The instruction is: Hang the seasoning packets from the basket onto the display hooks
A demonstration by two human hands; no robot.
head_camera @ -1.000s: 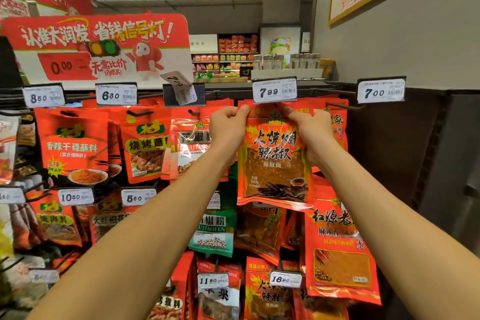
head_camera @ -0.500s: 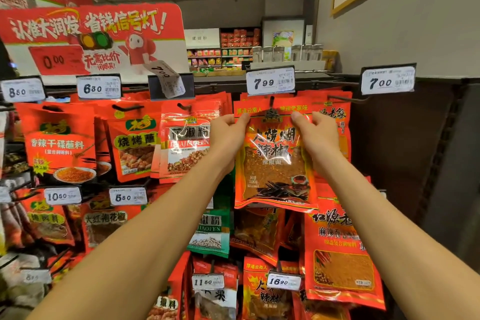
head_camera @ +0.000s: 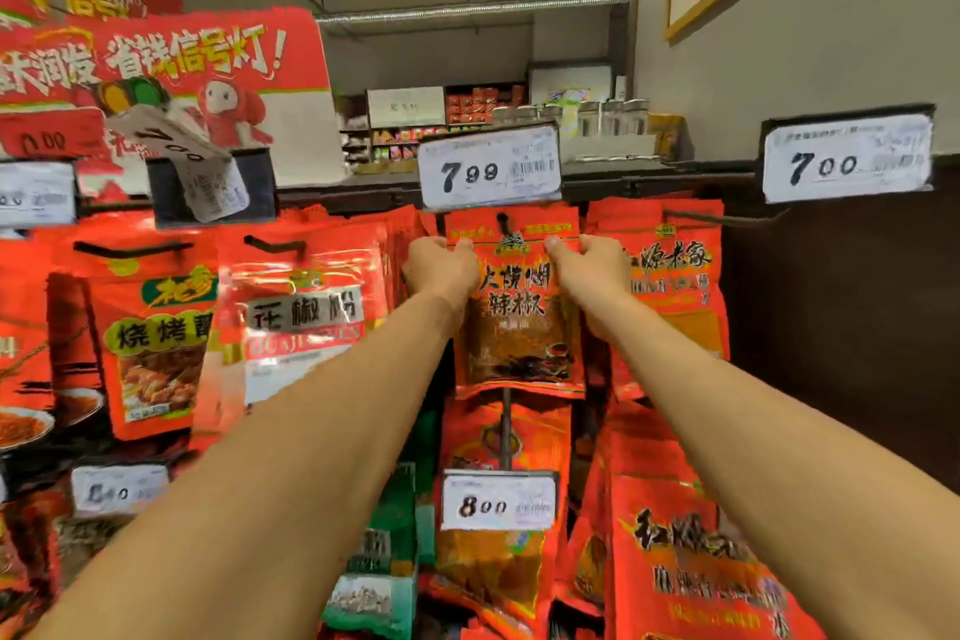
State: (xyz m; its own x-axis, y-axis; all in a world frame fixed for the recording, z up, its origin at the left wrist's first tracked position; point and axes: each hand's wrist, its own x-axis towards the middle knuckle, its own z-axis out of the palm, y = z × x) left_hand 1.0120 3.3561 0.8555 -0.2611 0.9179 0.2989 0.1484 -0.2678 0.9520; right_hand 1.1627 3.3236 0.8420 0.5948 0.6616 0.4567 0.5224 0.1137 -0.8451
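A red chili seasoning packet with a clear window hangs in the top row under the 7.99 price tag. The black display hook passes through its top hole. My left hand pinches the packet's upper left corner. My right hand pinches its upper right corner. Both arms reach up and forward to it. The basket is out of view.
Red packets hang on neighbouring hooks left and right. Below sits an 8.00 tag on a lower hook with more packets. A 7.00 tag sticks out at the right, beside a dark panel. A red promotional sign stands above.
The packet has gone further back along the hook, with the hook tip now showing through its hole. Both hands moved forward with it. The camera came closer.
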